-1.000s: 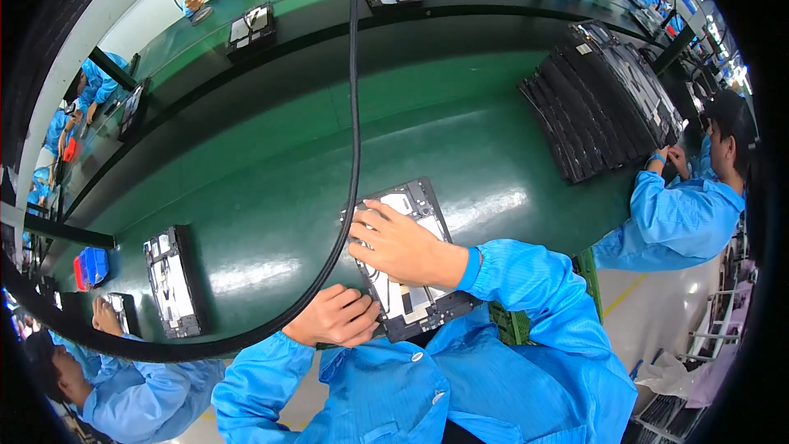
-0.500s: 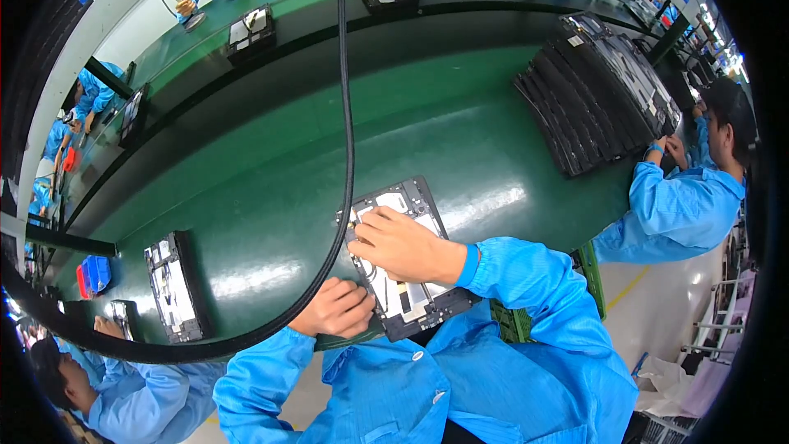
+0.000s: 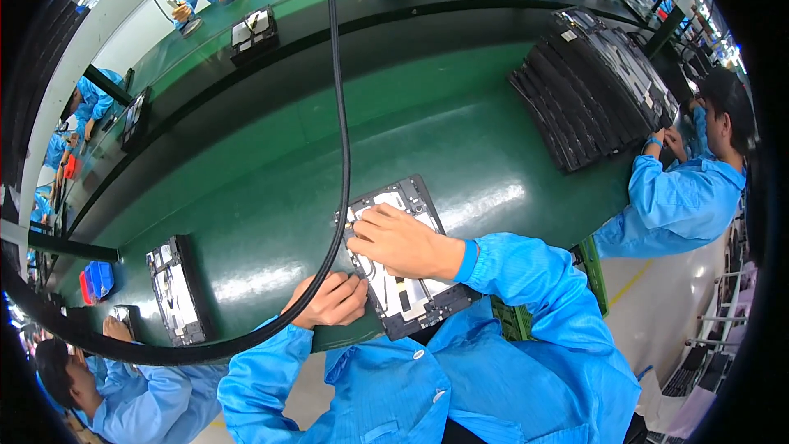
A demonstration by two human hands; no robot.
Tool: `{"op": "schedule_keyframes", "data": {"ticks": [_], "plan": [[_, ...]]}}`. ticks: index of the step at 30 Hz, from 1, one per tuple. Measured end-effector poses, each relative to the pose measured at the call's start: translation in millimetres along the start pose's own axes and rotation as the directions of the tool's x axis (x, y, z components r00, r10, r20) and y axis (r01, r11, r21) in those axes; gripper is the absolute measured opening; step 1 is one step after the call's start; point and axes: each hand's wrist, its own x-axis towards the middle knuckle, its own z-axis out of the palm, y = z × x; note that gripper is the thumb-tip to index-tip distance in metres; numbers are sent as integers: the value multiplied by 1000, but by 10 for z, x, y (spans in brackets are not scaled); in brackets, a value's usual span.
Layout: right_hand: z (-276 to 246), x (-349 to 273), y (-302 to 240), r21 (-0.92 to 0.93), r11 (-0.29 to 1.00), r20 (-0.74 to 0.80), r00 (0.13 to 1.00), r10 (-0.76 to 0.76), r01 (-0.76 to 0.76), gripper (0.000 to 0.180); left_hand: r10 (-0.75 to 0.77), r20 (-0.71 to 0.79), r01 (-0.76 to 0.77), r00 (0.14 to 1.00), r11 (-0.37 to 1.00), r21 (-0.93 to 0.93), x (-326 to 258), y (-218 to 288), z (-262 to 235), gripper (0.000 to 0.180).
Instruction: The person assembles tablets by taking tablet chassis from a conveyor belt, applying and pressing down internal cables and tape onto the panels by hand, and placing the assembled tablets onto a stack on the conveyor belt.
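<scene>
Head view: an opened black device chassis (image 3: 404,259) lay flat at the near edge of the green worktop (image 3: 271,197), right in front of the person, internals up, with pale metal plates and a dark board showing. The right hand (image 3: 400,240) lay palm-down across the upper middle of the chassis, fingers (image 3: 366,219) stretched toward its top-left corner and pressing on the inside parts; it gripped nothing, the fingers loosely together and flat. The left hand (image 3: 329,299) sat at the lower-left edge of the chassis, touching it, fingers curled narrow; couldn't tell whether they pinched anything, too small to see. A thick black cable (image 3: 343,156) hung down from above, ran past the left side of the chassis, passed in front of the left hand and curved off to the left. Both forearms were in blue sleeves. A second open chassis (image 3: 173,289) lay well apart to the left on the same worktop, near another person in blue at the lower left. To the right, a stack of dark panels (image 3: 592,86) fanned out on the worktop, with a co-worker (image 3: 686,189) in blue just beside it, hands at its near edge. More open units sat on the far worktop, more people in blue behind.
</scene>
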Motion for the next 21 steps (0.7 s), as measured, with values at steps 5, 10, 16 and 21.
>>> {"op": "schedule_keyframes", "data": {"ticks": [5,10,16,21], "plan": [[-8,2,17,43,999,19,1000,10,-11,39,-51,-55,45,997,992,-118,42,-5,51,34],[-51,89,31,142,989,28,999,45,-49,27,-32,-40,23,999,980,-198,70,-83,56,32],[6,171,134,530,835,67,989,133,-148,14,19,31,-13,999,979,-203,70,-188,-30,35],[42,168,153,538,813,92,974,207,-223,13,10,-25,-12,1000,997,-71,-21,-153,-2,33]]}}
